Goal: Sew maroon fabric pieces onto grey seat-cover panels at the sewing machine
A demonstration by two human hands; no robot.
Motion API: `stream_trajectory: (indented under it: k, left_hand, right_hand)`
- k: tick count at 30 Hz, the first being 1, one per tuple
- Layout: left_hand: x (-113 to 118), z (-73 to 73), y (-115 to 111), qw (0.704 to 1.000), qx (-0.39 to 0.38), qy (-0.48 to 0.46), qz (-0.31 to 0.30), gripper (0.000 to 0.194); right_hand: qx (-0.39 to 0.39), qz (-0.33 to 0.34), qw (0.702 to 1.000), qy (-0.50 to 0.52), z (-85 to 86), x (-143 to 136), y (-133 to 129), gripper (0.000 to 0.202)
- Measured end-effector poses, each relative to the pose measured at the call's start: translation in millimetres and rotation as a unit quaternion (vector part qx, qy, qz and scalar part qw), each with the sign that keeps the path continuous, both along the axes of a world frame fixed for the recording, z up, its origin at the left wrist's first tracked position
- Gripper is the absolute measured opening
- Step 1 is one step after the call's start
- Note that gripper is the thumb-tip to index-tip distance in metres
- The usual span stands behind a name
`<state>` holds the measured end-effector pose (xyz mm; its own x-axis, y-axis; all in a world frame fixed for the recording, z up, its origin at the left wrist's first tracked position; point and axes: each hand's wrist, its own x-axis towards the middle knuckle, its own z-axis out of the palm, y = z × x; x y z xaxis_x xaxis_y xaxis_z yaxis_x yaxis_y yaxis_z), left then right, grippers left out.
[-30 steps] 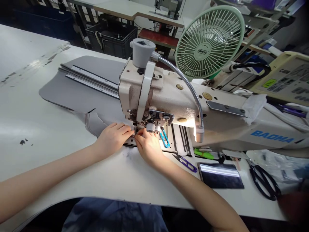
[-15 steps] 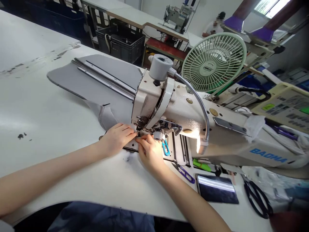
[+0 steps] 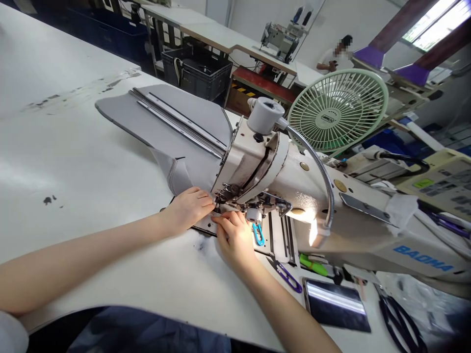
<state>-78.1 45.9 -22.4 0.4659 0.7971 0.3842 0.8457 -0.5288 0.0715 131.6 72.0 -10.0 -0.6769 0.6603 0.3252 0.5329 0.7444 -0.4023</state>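
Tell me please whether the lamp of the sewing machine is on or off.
On: beside the head of the lamp, a bright glow lights the sewing machine.

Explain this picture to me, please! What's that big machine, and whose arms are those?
The camera sits on a person's head, looking down, so you see about what they see. Those arms are theirs: no robot here, just a bare left hand and right hand. The big pale thing is a sewing machine. Both hands' fingertips are close together near its needle area; what they might be holding is too hidden to tell. On the white table lies a grey, cloth-like piece, reaching up to the machine. Nearer the right arm are purple snips, a flat, shiny dark device and black-handled scissors. A green fan stands behind the machine.
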Motion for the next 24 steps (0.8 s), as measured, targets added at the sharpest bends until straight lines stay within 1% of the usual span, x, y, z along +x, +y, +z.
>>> stream_trajectory:
  k: [5,9,12,14,18,21,23,24]
  left_hand:
    - [-1.2,0.0,-2.9,1.000,0.002,-0.006,-0.005,0.026]
    - [-2.8,-0.3,1.0,0.999,0.033,-0.015,-0.015,0.024]
    - [-3.5,2.7,3.0,0.997,0.063,-0.029,-0.015,0.025]
    - [-3.8,5.4,3.4,0.996,0.083,-0.025,0.006,0.022]
    - [-5.1,6.5,6.2,0.992,0.106,0.010,0.071,0.015]
    - [-7.2,3.3,7.1,0.992,0.094,0.018,0.084,0.017]
    - [-10.7,2.1,-0.6,0.992,0.081,0.021,0.091,0.020]
    - [-13.4,2.2,-9.1,0.993,0.079,0.021,0.091,0.021]
  right_hand:
    - [0.001,0.007,1.000,-0.001,0.5,-0.5,0.8,0.026]
    - [0.005,0.025,1.000,0.005,-0.7,-0.2,2.5,0.026]
    - [0.014,0.034,0.999,0.011,-3.5,0.5,4.0,0.026]
    - [0.020,0.036,0.999,0.015,-5.2,0.8,4.6,0.026]
    - [0.028,0.034,0.999,0.014,-6.2,0.4,3.8,0.026]
    - [0.041,0.032,0.999,0.002,-5.5,0.4,1.8,0.024]
    - [0.048,0.034,0.998,-0.003,-5.6,1.4,0.6,0.024]
    - [0.049,0.035,0.998,-0.003,-5.9,2.2,0.1,0.024]
